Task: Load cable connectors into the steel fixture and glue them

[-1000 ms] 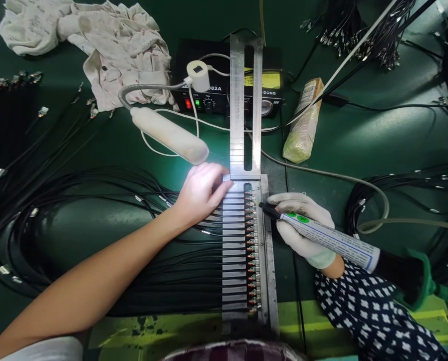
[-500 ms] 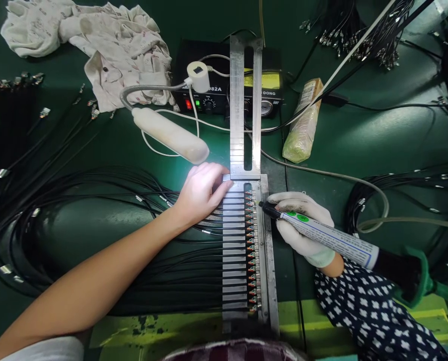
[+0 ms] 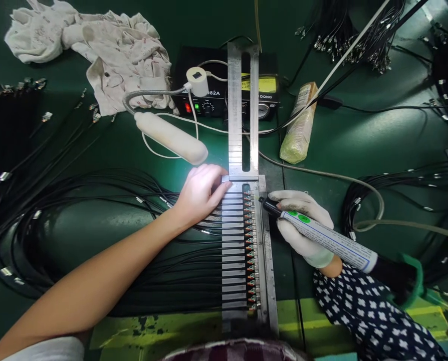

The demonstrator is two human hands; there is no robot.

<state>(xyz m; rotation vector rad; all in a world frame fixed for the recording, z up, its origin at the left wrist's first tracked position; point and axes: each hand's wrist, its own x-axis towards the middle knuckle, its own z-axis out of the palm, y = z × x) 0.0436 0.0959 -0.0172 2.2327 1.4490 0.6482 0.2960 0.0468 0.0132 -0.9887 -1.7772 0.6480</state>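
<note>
A long metal fixture [image 3: 265,260] lies lengthwise on the green bench, with a row of small connector tips [image 3: 251,250] clamped under metal bars. My bare left hand [image 3: 201,193] rests on the upper bars, fingers curled down onto them. My gloved right hand [image 3: 302,225] is closed round a white dispensing syringe [image 3: 329,240] with a black tip [image 3: 265,204]. That tip touches the connectors near the top of the row. A green adapter and hose [image 3: 412,286] trail off the syringe's back end.
Black cables [image 3: 77,225] fan out left of the fixture, and more bundles [image 3: 397,200] lie at right and top right. Behind stand a black dispenser controller [image 3: 209,95], a white gooseneck lamp [image 3: 171,138], a wrapped packet [image 3: 297,133] and crumpled cloth [image 3: 107,55].
The view has shifted slightly. Both hands stay where they were, the syringe tip still at the upper connectors.
</note>
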